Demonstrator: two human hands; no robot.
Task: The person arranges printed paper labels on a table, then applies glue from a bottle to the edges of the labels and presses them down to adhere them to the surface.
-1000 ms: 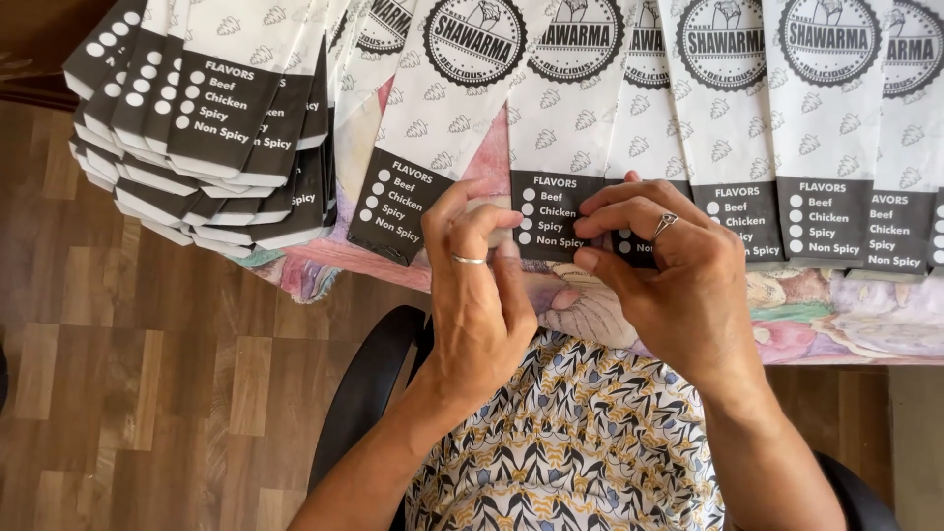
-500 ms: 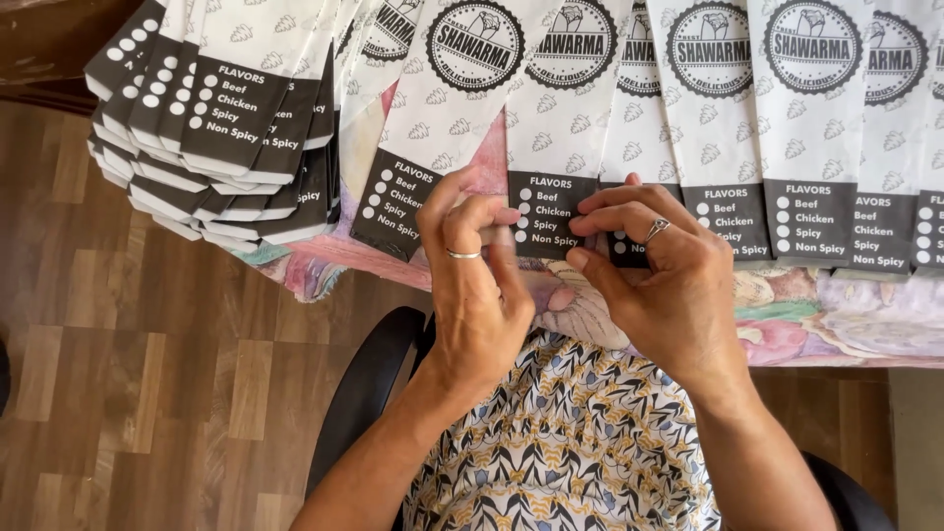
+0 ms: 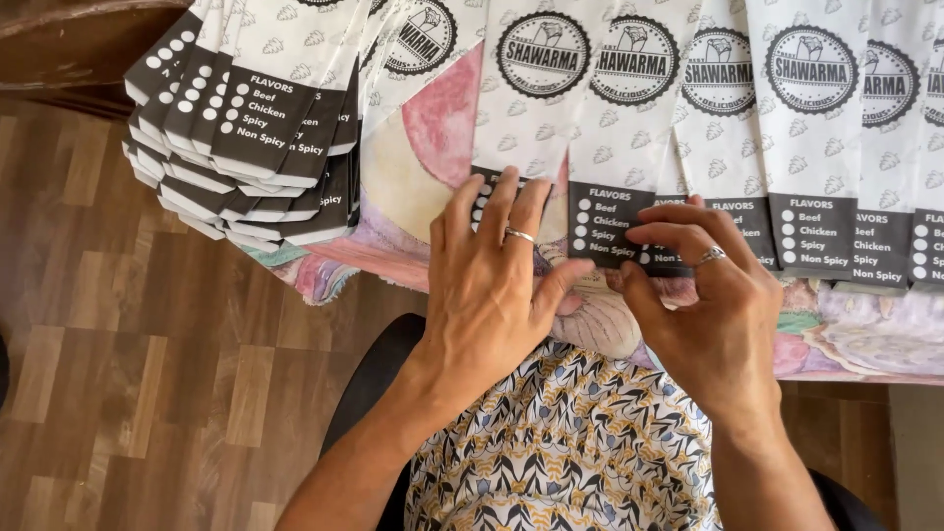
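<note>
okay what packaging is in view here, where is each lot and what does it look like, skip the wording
Row of paper bags: across the table top, overlapping; long, white, round black emblem, black bottom band.
Stack of bags: left table edge, fanned; same white and black.
Bag at the hands: left hand and right hand touch its black band.

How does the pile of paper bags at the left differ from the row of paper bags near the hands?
The pile of bags is stacked many layers deep, edges fanned; the row of bags lies overlapping side by side across the table. The pile sits at an angle; the row runs nearly straight. No hand touches the pile; the left hand and right hand rest on the row's dark lower ends. Both hold the same white bags with black bands.
</note>
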